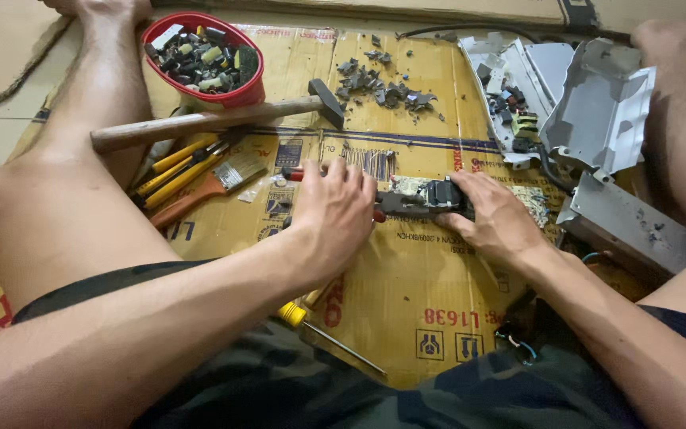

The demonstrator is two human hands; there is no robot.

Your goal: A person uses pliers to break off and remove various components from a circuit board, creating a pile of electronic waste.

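Observation:
I sit on flattened cardboard (406, 278) with my legs spread. My left hand (335, 210) is closed around a red-handled tool (299, 173) whose grip pokes out beside my fingers. Its working end meets a small dark electronic part (430, 197) on the cardboard. My right hand (494, 214) pins that part down, thumb and fingers closed over it. A scrap of circuit board (533, 202) lies just right of the hand.
A wooden-handled hammer (208, 121) lies behind my hands, near a red bowl (244, 94) of small components. Yellow-handled pliers (180, 171), a paintbrush (216, 184) and a yellow screwdriver (323, 334) lie around. Grey debris (383, 87) and bent metal casings (597, 111) sit at the back right.

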